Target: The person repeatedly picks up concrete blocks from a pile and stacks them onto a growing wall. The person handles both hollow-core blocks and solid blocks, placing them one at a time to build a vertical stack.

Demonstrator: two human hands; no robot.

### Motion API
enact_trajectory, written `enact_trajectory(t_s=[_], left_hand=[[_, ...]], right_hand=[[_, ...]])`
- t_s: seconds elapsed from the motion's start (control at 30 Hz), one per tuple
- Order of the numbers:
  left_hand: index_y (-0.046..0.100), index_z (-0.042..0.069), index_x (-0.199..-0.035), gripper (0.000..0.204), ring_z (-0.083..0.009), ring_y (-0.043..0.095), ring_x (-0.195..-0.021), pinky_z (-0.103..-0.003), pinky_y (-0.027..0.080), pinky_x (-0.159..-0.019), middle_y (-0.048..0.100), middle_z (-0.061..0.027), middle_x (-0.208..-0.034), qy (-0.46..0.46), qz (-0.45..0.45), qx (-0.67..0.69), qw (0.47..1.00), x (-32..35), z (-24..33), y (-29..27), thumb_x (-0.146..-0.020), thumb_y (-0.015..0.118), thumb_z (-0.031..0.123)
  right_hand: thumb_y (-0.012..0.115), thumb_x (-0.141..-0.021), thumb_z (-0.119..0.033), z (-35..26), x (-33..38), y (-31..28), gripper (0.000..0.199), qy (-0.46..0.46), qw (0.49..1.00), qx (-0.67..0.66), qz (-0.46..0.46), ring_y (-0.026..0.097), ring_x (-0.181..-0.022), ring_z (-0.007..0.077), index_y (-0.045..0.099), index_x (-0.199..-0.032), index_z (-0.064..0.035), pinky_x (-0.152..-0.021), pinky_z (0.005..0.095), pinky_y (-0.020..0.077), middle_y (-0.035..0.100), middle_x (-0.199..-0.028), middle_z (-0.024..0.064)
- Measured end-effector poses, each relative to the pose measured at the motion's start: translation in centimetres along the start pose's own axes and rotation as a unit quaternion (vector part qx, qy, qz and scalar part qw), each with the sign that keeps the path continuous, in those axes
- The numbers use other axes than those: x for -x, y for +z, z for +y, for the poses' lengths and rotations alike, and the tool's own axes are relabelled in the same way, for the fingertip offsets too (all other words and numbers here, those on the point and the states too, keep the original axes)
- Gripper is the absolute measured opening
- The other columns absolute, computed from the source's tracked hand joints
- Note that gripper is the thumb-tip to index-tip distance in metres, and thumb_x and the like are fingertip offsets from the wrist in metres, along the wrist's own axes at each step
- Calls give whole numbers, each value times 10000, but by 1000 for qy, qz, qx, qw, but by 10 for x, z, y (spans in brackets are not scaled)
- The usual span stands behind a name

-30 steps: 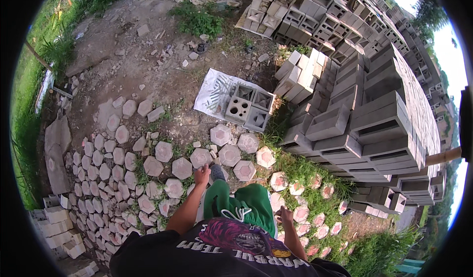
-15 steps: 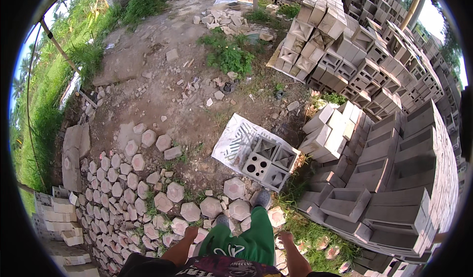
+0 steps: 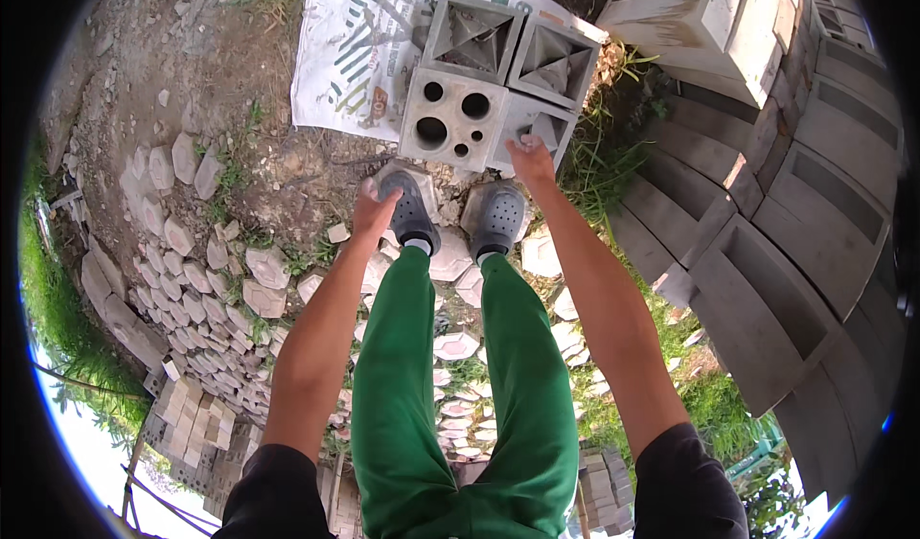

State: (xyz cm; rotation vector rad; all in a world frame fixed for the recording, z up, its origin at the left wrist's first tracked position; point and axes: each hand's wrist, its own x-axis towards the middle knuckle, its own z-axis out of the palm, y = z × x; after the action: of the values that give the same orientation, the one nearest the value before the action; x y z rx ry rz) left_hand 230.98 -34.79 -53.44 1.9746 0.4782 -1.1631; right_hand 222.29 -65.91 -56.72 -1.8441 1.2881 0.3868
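Four grey concrete vent blocks stand together in a square at my feet. The near left block has round holes of several sizes. Two far blocks, the far left block and the far right block, show angular faceted insides. My right hand is over the near edge of the near right block, fingers a little apart; whether it touches is unclear. Empty, with thumb and fingers apart, my left hand hangs beside my left clog, short of the holed block. A printed white sack lies under the blocks.
Stacked concrete blocks rise close on my right, with pale blocks farther up. Hexagonal pavers cover the ground at left. Grey clogs on my feet stand on pavers near the blocks. Grass grows beside the stack.
My view has tipped down and come closer to the vent blocks. Both arms have reached forward from beside my legs, and both feet now stand by the blocks.
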Motion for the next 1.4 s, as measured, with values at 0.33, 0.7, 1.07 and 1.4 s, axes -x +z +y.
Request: enact_trajectory(t_s=[0.33,0.7,1.07,1.4], left_hand=[[573,69,-1174,539,-344,621,-1010,-411,485,-882,660,-184,-1051,76,88,-210,971,-156,-23,20,-707,727,291],[518,139,-1285,575,-335,638,-977,-414,497,-846,662,-180,-1052,169,103,-284,938,30,33,-13,-730,673,132],[572,-4,-1140,393,-275,656,-910,-349,479,-802,674,-173,-994,305,-265,-340,849,563,159,-39,-760,645,63],[594,-18,-1094,390,-214,628,-921,-321,463,-830,676,-131,-984,394,-430,-487,650,683,117,115,-733,684,97]], right_hand=[[683,-687,-197,-59,-44,145,509,84,995,9,60,631,-976,366,496,-1113,9,-856,406,511,647,-1012,227],[683,-681,-148,-50,126,50,467,166,952,-213,144,613,-999,391,586,-1126,-39,-871,435,469,658,-1007,225],[854,-643,-363,-56,708,-287,1180,94,786,-542,283,308,-1335,313,72,-1444,8,-1099,402,264,289,-1423,246],[869,-617,-351,66,822,-273,1111,145,582,-600,529,374,-1269,291,172,-1404,8,-1076,396,285,374,-1353,202]])
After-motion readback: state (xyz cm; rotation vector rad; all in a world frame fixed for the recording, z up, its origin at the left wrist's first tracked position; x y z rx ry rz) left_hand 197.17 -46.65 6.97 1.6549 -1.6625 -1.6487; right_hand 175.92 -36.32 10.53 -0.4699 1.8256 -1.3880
